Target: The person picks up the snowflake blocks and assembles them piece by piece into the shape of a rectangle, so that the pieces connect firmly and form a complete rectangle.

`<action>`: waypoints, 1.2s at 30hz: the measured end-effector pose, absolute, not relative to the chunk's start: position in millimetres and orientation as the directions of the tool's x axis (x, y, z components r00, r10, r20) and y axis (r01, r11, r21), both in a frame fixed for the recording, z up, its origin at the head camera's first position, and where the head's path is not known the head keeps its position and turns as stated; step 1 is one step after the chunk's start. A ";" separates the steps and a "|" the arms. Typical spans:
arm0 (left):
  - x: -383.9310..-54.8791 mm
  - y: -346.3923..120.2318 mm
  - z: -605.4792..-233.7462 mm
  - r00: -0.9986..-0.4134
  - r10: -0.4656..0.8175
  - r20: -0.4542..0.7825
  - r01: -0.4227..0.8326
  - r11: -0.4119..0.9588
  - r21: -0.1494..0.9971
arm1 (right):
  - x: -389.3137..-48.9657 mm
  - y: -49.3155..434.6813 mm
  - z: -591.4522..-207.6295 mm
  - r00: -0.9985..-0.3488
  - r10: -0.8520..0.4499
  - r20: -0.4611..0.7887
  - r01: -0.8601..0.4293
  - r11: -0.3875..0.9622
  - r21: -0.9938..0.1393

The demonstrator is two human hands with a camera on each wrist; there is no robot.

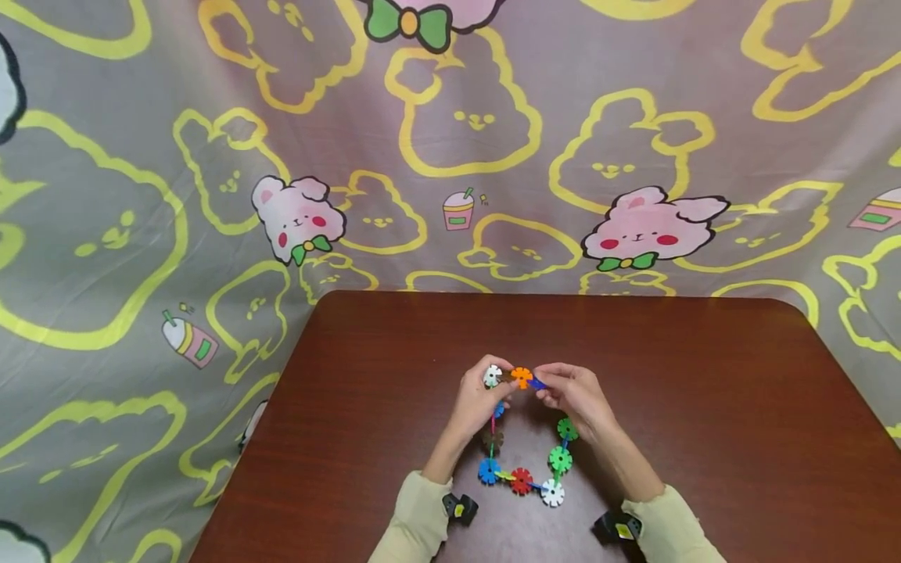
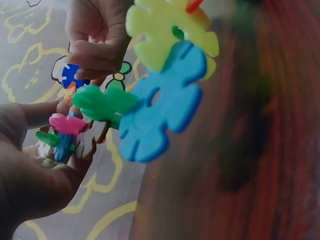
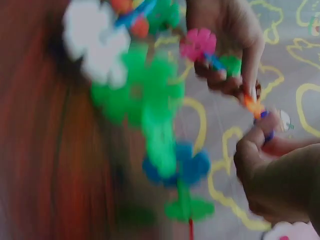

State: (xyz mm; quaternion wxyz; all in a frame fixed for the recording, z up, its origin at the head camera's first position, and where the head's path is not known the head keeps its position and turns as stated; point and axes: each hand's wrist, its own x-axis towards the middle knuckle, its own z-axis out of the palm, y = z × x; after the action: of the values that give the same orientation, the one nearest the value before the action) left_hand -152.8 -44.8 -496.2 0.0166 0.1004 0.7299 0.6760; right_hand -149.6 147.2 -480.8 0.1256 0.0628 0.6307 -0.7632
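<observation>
A chain of interlocking plastic snowflake discs hangs in a loop from my hands above the table. My left hand [image 1: 473, 403] holds its upper left part, by a white disc [image 1: 493, 375] and an orange disc [image 1: 522, 378]. Between thumb and fingers, my right hand [image 1: 580, 400] pinches a dark blue disc [image 2: 73, 76] at the orange disc's edge. Whether the two are slotted together I cannot tell. Lower down hang a light blue disc [image 1: 489, 471], a red disc [image 1: 522, 481], another white disc [image 1: 552, 493] and a green disc [image 1: 560, 459]. The right wrist view is blurred.
The brown table [image 1: 366, 375] extends around the hands on every side. Behind it hangs a patterned cloth [image 1: 436, 258], which also runs along the left. Black wrist cameras [image 1: 461, 509] sit at both sleeves.
</observation>
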 end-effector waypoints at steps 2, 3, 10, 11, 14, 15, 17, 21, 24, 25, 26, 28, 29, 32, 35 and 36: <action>-154.6 -44.4 -498.5 -0.984 0.148 0.094 0.100 0.032 0.994 | -152.3 153.9 -481.9 -0.977 -0.122 -0.175 0.175 0.006 -0.985; -155.2 -44.4 -499.4 -0.986 0.138 0.089 0.093 0.019 0.995 | -153.9 158.5 -482.5 -0.986 -0.121 -0.118 0.104 0.114 -0.988; -157.9 -46.7 -500.0 -0.992 0.115 0.048 0.042 -0.057 0.997 | -159.0 196.7 -484.4 -0.985 -0.169 0.013 -0.128 0.692 -0.710; -157.9 -47.0 -500.0 -0.992 0.113 0.049 0.043 -0.057 0.997 | -159.7 199.7 -485.9 -0.980 -0.196 -0.017 -0.130 0.709 -0.693; -157.8 -47.7 -500.7 -0.992 0.112 0.057 0.052 -0.049 0.997 | -161.2 202.8 -491.8 -0.963 -0.246 -0.111 -0.099 0.706 -0.702; -157.7 -48.1 -501.0 -0.992 0.113 0.056 0.051 -0.045 0.998 | -161.8 202.8 -494.0 -0.958 -0.259 -0.125 -0.095 0.695 -0.713; -157.2 -48.9 -501.0 -0.992 0.119 0.051 0.047 -0.037 0.998 | -163.1 202.3 -498.1 -0.955 -0.273 -0.118 -0.095 0.656 -0.749; -157.1 -50.7 -500.8 -0.990 0.129 0.050 0.044 -0.054 0.998 | -164.1 200.2 -496.9 -0.963 -0.263 -0.055 -0.100 0.541 -0.835; -157.7 -52.0 -500.3 -0.990 0.124 0.062 0.051 -0.093 0.994 | -162.5 200.0 -487.9 -0.973 -0.232 -0.014 -0.100 0.471 -0.876; -157.7 -52.5 -499.7 -0.990 0.121 0.067 0.054 -0.107 0.993 | -161.5 200.4 -484.2 -0.974 -0.226 0.000 -0.106 0.458 -0.883; -157.8 -52.8 -499.1 -0.990 0.118 0.073 0.058 -0.121 0.991 | -160.1 200.4 -480.5 -0.977 -0.215 0.014 -0.112 0.451 -0.886; -157.2 -53.2 -497.3 -0.989 0.114 0.095 0.078 -0.142 0.987 | -156.4 200.6 -472.7 -0.978 -0.206 0.045 -0.133 0.437 -0.890; -156.7 -53.2 -495.9 -0.988 0.112 0.111 0.093 -0.151 0.984 | -154.4 200.4 -469.1 -0.977 -0.204 0.061 -0.146 0.428 -0.892; -155.3 -52.4 -492.0 -0.980 0.107 0.168 0.147 -0.182 0.972 | -147.1 197.9 -458.7 -0.975 -0.188 0.116 -0.186 0.410 -0.893; -154.2 -51.4 -488.3 -0.970 0.090 0.226 0.205 -0.195 0.959 | -139.9 194.1 -450.3 -0.968 -0.175 0.180 -0.238 0.413 -0.879; -153.8 -51.1 -487.2 -0.966 0.082 0.244 0.225 -0.188 0.956 | -137.5 192.5 -447.7 -0.964 -0.172 0.202 -0.257 0.419 -0.871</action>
State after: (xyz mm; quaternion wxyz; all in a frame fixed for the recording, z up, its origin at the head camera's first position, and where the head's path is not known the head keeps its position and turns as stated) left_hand -153.8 -51.1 -487.2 -0.0471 0.1208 0.6356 0.7611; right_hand -137.5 192.5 -447.7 -0.0407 -0.1273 0.8413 -0.5238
